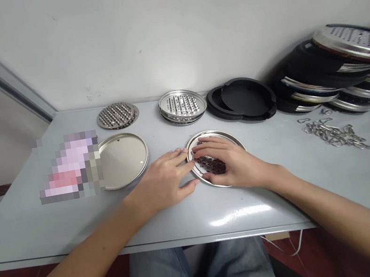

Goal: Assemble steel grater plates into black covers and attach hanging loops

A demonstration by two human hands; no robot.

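1 rd grater disc (212, 164) horiz., facing up, under R hand (239, 162).

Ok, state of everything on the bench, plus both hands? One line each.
Left hand: open, fingertips by the rim
Right hand: spread over the grater
Round silver metal rimmed grater: flat, partly covered
Round plain metal plate: flat
Round grey perforated metal discs: overlapping
Round silver rimmed graters: stacked
Round black trays: overlapping
Round black-and-silver pieces: piled unevenly
Small silver metal clips: loose heap
Pink-purple item: pixelated, unclear
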